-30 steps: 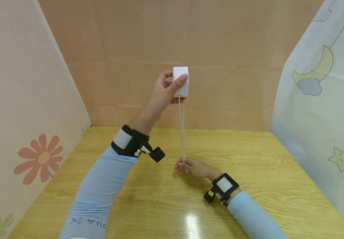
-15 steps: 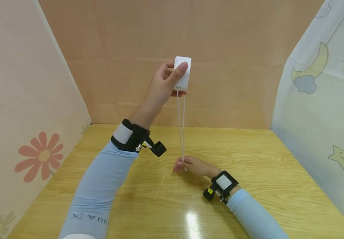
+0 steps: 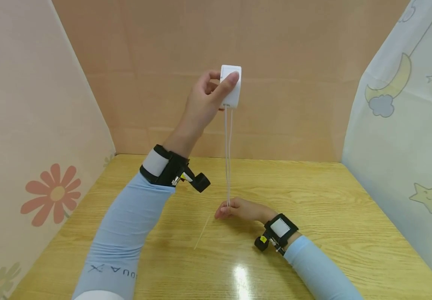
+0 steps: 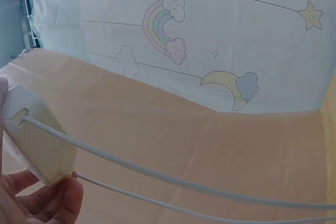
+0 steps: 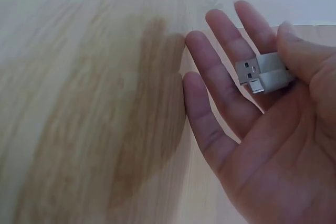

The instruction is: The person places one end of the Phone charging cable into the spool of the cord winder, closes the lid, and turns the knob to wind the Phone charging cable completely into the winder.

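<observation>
Two hands share one white cable reel, and the head view shows them stacked near the middle of the frame. Left of centre, the left hand [image 3: 204, 98] is raised against the tan back wall [image 3: 276, 50], thumb and fingers curled round a small white case [image 3: 231, 85]; the case is a rounded rectangular box, and the left wrist view shows a fine dimpled texture on its face and a small opening where the cords come out. Two thin white cords [image 3: 228, 154] run from its lower edge straight down, side by side and taut, to the right hand [image 3: 238, 209], which rests low, just above the wooden table [image 3: 332, 216] at the centre of the frame. In the right wrist view that hand lies palm up with its fingers mostly straight, while the thumb presses a pale grey USB plug [image 5: 265, 72] against the fingers; a metal connector shows at the plug's left end. A faint thin pale streak [image 3: 202, 233] lies on the tabletop just left of the right hand.
</observation>
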